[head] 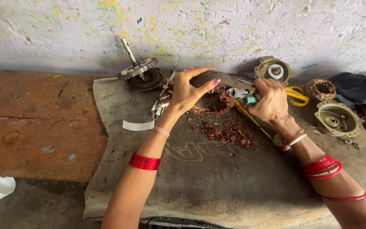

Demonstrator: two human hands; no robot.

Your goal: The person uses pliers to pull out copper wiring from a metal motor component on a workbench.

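Copper windings still packed inside stator ring on sacking; left hand clamped around ring; right hand closed on pliers; best braced firmly, pulling strands in short tugs.

Red bangles ring the left forearm, and more red ones sit on the right, with a thin pink thread at the left wrist. The thumbnail on the left hand is painted pink. Coppery red wire scraps lie on a grey-brown sack cloth with faded lettering. The scissors have yellow handles. The surface is rusty orange-brown. The wall is pale lilac, flecked with yellow and green paint. A dark cloth is navy-black.
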